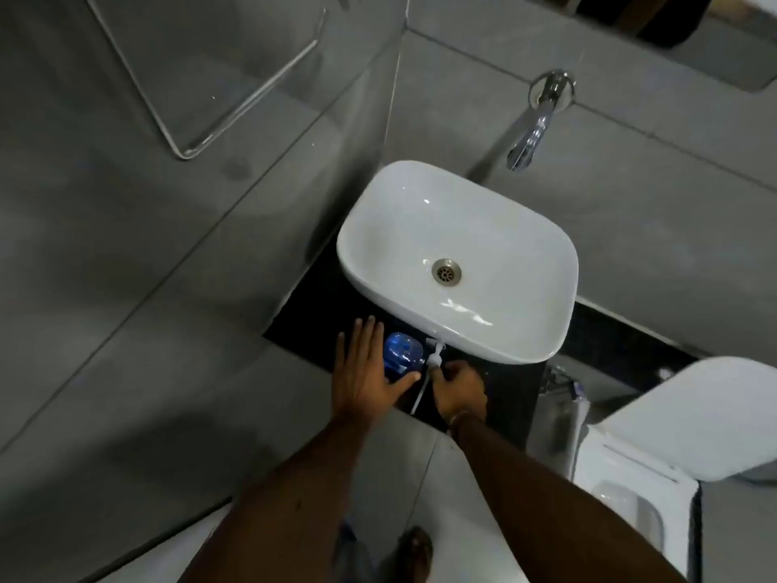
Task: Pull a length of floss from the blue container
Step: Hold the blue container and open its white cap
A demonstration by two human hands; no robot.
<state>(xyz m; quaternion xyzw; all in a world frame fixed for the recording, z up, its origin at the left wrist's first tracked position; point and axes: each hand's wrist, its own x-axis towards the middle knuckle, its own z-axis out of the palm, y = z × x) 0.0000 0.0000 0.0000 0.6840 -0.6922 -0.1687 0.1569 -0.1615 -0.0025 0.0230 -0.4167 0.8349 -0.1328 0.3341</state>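
The blue container stands on the black counter just in front of the white basin. My left hand lies against its left side, fingers stretched forward and thumb across its near side, holding it. My right hand is closed around a white pump-like top just right of the container. A thin white strand or tube runs from that top down toward me between the two hands. Whether it is floss I cannot tell.
The white basin fills most of the counter, with a chrome wall tap above it. A white toilet with its lid up stands at the right. Grey tiled walls close in left and behind. A glass shelf hangs on the left wall.
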